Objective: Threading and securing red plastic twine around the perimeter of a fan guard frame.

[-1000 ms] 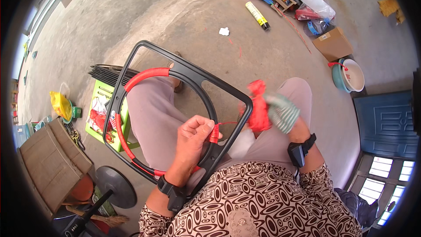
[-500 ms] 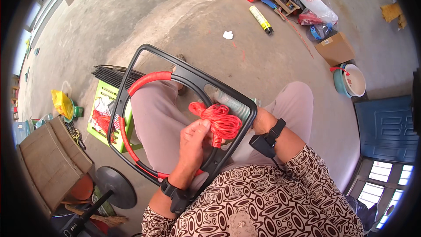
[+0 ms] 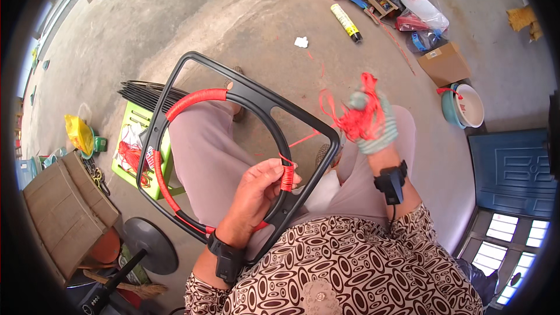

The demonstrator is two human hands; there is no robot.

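Observation:
A black frame (image 3: 251,91), roughly rectangular with a ring inside it, leans across my lap. Red cord is wound tightly round several stretches of the ring, such as the red wrapping (image 3: 198,102) at its upper left. My bare left hand (image 3: 256,195) pinches the ring at its right side, thumb and finger at the end of a short wound section (image 3: 287,178). Off to the right, my right hand (image 3: 379,125), in a striped grey-green glove, grips a loose red cord bundle (image 3: 359,122), blurred by motion. One strand stretches from the bundle to the wound section.
Left of my knee, a lime-green stool (image 3: 133,121) carries red cord and a black coil (image 3: 153,94). A black round-based stand (image 3: 153,245) is near my left elbow. Ahead lie a yellow can (image 3: 345,22), a cardboard box (image 3: 444,67) and basins (image 3: 469,106).
My right hand has come out from behind the frame and swung right with the cord bundle. My left hand has let go of the bundle and now pinches the wound section.

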